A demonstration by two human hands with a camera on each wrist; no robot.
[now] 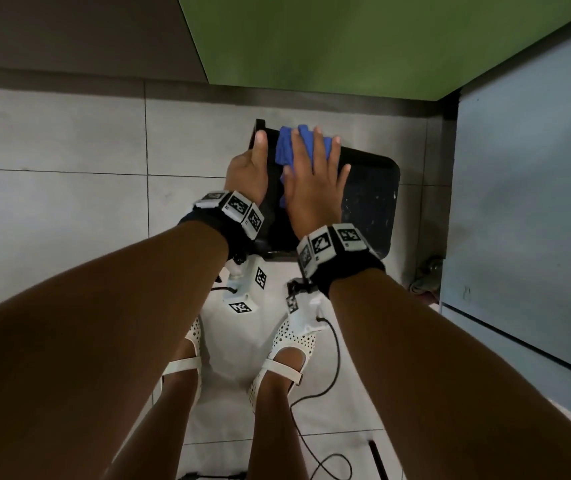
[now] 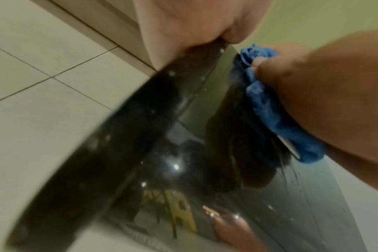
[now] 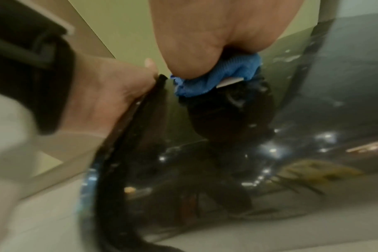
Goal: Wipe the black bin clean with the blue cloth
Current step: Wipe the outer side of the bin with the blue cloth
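The black bin point(image 1: 367, 199) stands on the tiled floor just ahead of my feet, its glossy top speckled with pale spots. My left hand point(image 1: 249, 168) holds the bin's left edge, thumb lying straight along the rim; its fingers are hidden over the side. The crumpled blue cloth point(image 1: 286, 147) lies on the far left part of the top. My right hand point(image 1: 312, 181) presses flat on it with straight, spread fingers. The left wrist view shows the cloth point(image 2: 270, 109) bunched under that hand point(image 2: 324, 93). In the right wrist view the cloth point(image 3: 216, 76) sits under the palm point(image 3: 205, 34).
A green panel point(image 1: 346, 39) rises behind the bin and a blue-grey cabinet point(image 1: 526, 202) stands close on its right. A crumpled rag-like thing point(image 1: 426, 278) lies in the gap between them. Pale floor tiles point(image 1: 55, 209) stretch left. A black cable point(image 1: 332, 368) trails by my white shoes point(image 1: 287, 355).
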